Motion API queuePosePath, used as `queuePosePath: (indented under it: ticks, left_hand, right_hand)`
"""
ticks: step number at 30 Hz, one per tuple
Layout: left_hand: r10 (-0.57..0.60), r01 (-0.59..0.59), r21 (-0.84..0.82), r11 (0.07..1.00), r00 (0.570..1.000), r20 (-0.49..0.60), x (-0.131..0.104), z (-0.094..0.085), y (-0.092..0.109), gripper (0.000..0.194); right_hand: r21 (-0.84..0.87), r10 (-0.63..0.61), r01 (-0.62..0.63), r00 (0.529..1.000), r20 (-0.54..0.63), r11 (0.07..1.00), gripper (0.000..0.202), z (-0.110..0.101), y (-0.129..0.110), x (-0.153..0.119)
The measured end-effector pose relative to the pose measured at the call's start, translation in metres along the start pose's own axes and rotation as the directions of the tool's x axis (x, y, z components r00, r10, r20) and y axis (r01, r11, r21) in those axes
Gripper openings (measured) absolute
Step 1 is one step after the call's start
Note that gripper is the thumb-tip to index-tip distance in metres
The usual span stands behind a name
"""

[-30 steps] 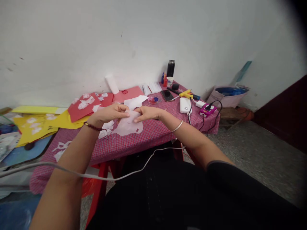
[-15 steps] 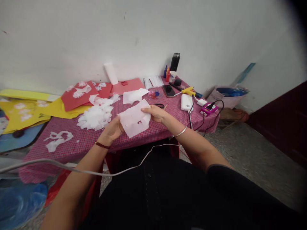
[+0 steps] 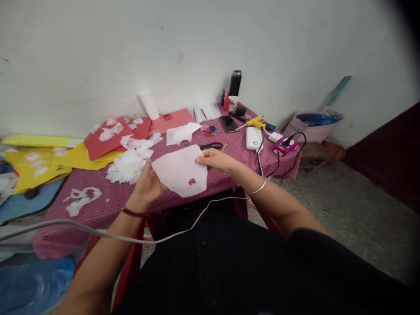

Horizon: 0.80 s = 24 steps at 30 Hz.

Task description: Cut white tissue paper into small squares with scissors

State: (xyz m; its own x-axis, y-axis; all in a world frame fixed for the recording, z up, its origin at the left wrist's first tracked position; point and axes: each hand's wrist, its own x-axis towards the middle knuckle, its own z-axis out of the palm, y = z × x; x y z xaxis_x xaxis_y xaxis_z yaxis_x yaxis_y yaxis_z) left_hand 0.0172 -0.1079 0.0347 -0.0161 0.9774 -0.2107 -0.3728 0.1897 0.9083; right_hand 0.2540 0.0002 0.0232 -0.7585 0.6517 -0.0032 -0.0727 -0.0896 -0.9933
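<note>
A sheet of thin white paper (image 3: 179, 168) with wavy cut edges and a small ragged hole near its lower right is held over the table's front edge. My right hand (image 3: 218, 160) pinches its right side, thumb on top and fingers beneath. At the left edge, my left hand (image 3: 149, 183) supports the sheet, its fingers partly hidden under the paper. Just behind the sheet lie dark-handled scissors (image 3: 214, 145), partly covered. Another cut white sheet (image 3: 182, 133) rests beyond it. A heap of white paper cut-outs (image 3: 126, 166) sits left of the sheet.
On the checked tablecloth (image 3: 98, 175) are red paper (image 3: 175, 120), yellow sheets (image 3: 39, 162), a phone (image 3: 229, 124), a yellow glue gun (image 3: 255, 122), a white power bank (image 3: 253, 138) and a purple socket (image 3: 285, 145). A pale cable (image 3: 183, 230) crosses before me.
The paper has been turned flatter and shifted slightly down, showing more of its face and the hole. Both hands moved with it; the left hand's fingers loosened somewhat. The view shifted slightly.
</note>
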Motion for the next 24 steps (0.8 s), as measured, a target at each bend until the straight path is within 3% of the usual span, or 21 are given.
queuePosePath:
  ticks: [6, 11, 14, 17, 24]
  left_hand:
    - [-0.089, 0.088, 0.010, 0.996, 0.991, 0.098, -0.031, 0.014, -0.038, 0.045]
    - [-0.108, 0.110, 0.034, 0.993, 0.993, -0.035, -0.032, 0.025, -0.055, 0.033]
    - [-0.056, 0.062, 0.049, 0.997, 0.992, -0.114, -0.023, 0.022, -0.056, 0.022]
    - [-0.024, 0.036, 0.082, 0.996, 0.989, -0.146, -0.020, 0.016, -0.052, 0.024]
    - [-0.052, 0.073, 0.106, 0.992, 0.980, -0.192, -0.032, 0.016, -0.034, 0.028]
  right_hand:
    - [0.092, 0.002, 0.009, 0.993, -0.117, 0.996, 0.015, 0.005, 0.015, 0.001]
    - [0.241, 0.041, 0.005, 0.982, -0.187, 0.971, 0.019, 0.015, 0.020, -0.003]
    - [0.283, 0.077, -0.014, 0.973, -0.216, 0.959, 0.023, 0.019, 0.023, -0.007]
    - [0.263, 0.103, -0.046, 0.973, -0.208, 0.964, 0.025, 0.019, 0.026, -0.010]
    - [0.141, 0.044, -0.037, 0.998, -0.048, 0.989, 0.028, 0.020, 0.019, -0.014]
